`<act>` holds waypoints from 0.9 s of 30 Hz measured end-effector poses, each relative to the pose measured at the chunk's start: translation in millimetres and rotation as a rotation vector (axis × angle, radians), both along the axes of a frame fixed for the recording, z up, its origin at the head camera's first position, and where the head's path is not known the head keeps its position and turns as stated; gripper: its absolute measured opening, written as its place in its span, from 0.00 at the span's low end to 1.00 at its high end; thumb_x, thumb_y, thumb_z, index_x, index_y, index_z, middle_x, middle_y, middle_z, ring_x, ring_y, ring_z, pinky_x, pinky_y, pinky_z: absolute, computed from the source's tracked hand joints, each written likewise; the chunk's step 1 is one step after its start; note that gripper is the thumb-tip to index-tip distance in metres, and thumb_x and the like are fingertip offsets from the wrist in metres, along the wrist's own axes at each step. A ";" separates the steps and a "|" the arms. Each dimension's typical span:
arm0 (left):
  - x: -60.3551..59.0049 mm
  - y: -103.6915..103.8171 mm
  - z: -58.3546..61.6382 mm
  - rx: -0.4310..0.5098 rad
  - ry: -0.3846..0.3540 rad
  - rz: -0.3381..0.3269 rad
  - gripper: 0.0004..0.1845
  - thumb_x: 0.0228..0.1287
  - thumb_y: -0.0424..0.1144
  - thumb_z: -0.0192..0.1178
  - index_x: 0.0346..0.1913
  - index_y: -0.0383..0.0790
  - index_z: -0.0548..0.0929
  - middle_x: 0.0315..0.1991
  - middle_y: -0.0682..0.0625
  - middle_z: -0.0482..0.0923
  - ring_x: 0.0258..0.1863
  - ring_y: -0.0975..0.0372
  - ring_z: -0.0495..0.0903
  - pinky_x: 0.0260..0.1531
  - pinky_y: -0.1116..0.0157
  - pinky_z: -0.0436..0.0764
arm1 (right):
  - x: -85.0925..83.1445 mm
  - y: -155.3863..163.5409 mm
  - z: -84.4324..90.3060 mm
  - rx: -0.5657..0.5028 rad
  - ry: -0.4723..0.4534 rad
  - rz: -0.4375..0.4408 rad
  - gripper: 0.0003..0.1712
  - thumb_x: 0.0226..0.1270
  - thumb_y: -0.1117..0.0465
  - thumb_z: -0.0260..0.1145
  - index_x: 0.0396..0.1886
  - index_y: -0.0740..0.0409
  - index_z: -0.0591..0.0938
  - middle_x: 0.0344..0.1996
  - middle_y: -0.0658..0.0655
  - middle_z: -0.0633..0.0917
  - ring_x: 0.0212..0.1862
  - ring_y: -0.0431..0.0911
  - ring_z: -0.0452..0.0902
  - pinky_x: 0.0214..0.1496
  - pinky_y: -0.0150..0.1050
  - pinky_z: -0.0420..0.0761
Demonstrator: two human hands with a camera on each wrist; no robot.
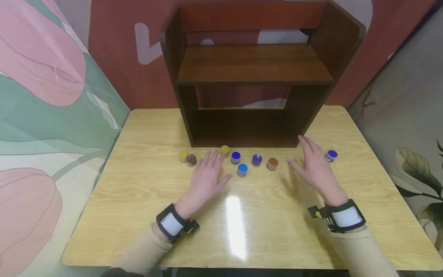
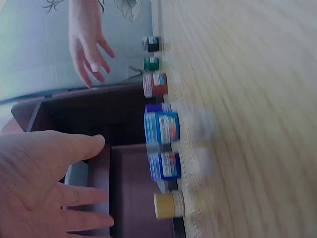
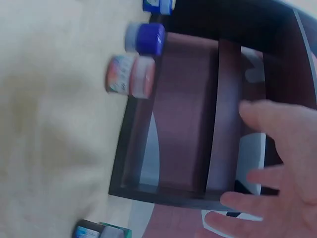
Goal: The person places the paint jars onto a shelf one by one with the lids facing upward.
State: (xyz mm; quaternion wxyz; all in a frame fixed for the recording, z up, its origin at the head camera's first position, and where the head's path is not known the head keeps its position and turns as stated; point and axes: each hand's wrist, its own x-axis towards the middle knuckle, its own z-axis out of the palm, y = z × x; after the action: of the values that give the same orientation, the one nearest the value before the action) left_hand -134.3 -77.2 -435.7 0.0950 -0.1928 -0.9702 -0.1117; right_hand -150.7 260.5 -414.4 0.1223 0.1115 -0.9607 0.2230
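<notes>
Several small paint jars stand in a loose row before a dark wooden shelf unit (image 1: 256, 63). My left hand (image 1: 206, 175) is held with fingers spread, its fingertips near a yellow jar (image 1: 224, 150) and a dark brown jar (image 1: 191, 160). To its right are a dark blue jar (image 1: 235, 157), a light blue jar (image 1: 242, 169), a purple jar (image 1: 257, 160) and a reddish-brown jar (image 1: 272, 164). My right hand (image 1: 315, 167), fingers extended, hovers by the shelf's right foot, close to a blue-lidded jar (image 1: 331, 155). Neither hand holds anything.
Another yellow jar (image 1: 183, 156) sits at the row's left end. A green jar (image 2: 152, 63) and a black jar (image 2: 151, 43) show beyond the reddish-brown one in the left wrist view. The shelf stands at the back of the light wooden table (image 1: 138, 215), against a patterned wall.
</notes>
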 end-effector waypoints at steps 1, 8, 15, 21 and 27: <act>-2.6 -1.7 -0.7 0.021 0.018 -0.006 0.37 0.65 0.58 0.64 0.70 0.43 0.70 0.71 0.40 0.70 0.71 0.43 0.69 0.66 0.44 0.74 | -4.4 1.8 3.5 -0.026 0.003 -0.024 0.47 0.66 0.52 0.69 0.76 0.68 0.58 0.71 0.77 0.64 0.70 0.73 0.60 0.69 0.70 0.64; -21.3 -20.2 -3.8 0.091 0.033 0.010 0.26 0.61 0.46 0.70 0.60 0.40 0.80 0.58 0.43 0.82 0.57 0.48 0.81 0.57 0.51 0.81 | -35.4 15.4 18.3 -0.158 -0.025 -0.188 0.44 0.72 0.51 0.60 0.77 0.68 0.54 0.67 0.76 0.68 0.63 0.71 0.69 0.58 0.68 0.73; -34.0 -40.5 -6.1 0.081 0.040 0.051 0.26 0.56 0.41 0.74 0.58 0.40 0.82 0.54 0.42 0.84 0.53 0.47 0.82 0.55 0.51 0.82 | -50.0 19.8 23.4 -0.199 -0.029 -0.232 0.44 0.72 0.50 0.59 0.77 0.67 0.52 0.67 0.77 0.68 0.62 0.71 0.70 0.59 0.65 0.73; -41.5 -52.7 -4.0 0.045 0.025 0.061 0.27 0.51 0.37 0.76 0.56 0.39 0.83 0.54 0.41 0.84 0.54 0.45 0.81 0.56 0.50 0.81 | -60.5 19.7 23.2 -0.246 -0.020 -0.256 0.43 0.72 0.49 0.59 0.77 0.66 0.54 0.65 0.75 0.70 0.60 0.69 0.73 0.56 0.62 0.77; -44.9 -61.7 -4.1 -0.023 -0.012 0.083 0.25 0.49 0.34 0.77 0.53 0.39 0.84 0.55 0.41 0.84 0.56 0.44 0.80 0.55 0.47 0.81 | -71.9 17.9 18.4 -0.334 -0.025 -0.275 0.39 0.73 0.51 0.58 0.75 0.65 0.58 0.65 0.72 0.71 0.61 0.67 0.75 0.58 0.59 0.80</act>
State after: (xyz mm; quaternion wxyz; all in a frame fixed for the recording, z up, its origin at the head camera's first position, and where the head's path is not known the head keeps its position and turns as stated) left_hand -179.2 -139.0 -439.8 0.0917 -0.1525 -0.9792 -0.0978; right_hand -222.5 278.4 -396.1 0.1566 -0.0454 -0.9179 0.3618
